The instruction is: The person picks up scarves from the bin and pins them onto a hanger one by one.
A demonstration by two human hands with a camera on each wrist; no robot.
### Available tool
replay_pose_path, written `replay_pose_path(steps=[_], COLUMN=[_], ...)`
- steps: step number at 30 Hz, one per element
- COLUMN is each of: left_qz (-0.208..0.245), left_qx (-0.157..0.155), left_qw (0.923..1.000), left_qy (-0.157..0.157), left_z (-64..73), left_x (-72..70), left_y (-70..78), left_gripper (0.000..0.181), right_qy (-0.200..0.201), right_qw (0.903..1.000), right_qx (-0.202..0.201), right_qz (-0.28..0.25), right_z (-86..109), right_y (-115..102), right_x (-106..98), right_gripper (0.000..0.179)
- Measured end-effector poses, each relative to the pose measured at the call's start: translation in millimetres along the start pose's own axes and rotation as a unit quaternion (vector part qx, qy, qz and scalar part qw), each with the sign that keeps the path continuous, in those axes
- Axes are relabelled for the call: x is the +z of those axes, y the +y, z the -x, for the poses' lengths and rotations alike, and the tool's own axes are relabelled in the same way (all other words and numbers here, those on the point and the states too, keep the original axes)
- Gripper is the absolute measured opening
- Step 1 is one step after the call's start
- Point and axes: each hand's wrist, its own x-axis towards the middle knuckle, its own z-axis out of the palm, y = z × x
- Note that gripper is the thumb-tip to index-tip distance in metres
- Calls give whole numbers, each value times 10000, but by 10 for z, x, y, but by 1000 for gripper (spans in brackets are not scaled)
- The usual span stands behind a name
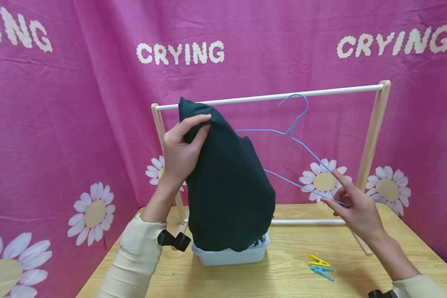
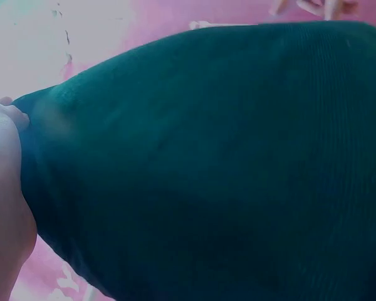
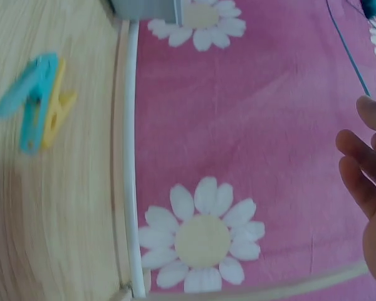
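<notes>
Head view: left hand (image 1: pixel 180 155) raised, thumb and forefinger pinching the top of the dark green cloth (image 1: pixel 231 182), which hangs over the white tub (image 1: pixel 232 259), nearer the left edge of the table (image 1: pixel 283 248) than the right; right hand (image 1: pixel 359 213) lower, toward the right edge, forefinger extended, gripping the blue hanger (image 1: pixel 292 130) at one corner. Left wrist view: cloth spreads from the pinch. Right wrist view: fingertip on wire, other fingers bent

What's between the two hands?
The dark green cloth, gripped by the left hand, then the blue wire hanger, held by the right hand; the head view shows this.
</notes>
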Motion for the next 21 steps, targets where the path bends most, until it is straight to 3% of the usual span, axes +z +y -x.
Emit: replay_pose_path(steps=[3, 5, 12, 21], left_qz=[52, -45, -418, -101], left_qx=[-68, -32, 372, 292], left_qw=[9999, 10000, 9971, 9954], left_qy=[84, -1, -519, -908], left_z=[-85, -71, 214, 518], left_x=[45, 66, 98, 245], left_y=[48, 56, -12, -100], left_gripper=[22, 22, 27, 28], right_qy=[-60, -44, 82, 181], right_qw=[9997, 9992, 9928, 9929], right_qx=[-26, -134, -364, -299], right_qz=[-216, -385, -1139, -1136], right_z=[-59, -93, -161, -151], right_y=[-216, -342, -545, -638], right_x=[55, 85, 144, 188], right_gripper=[78, 77, 68, 69])
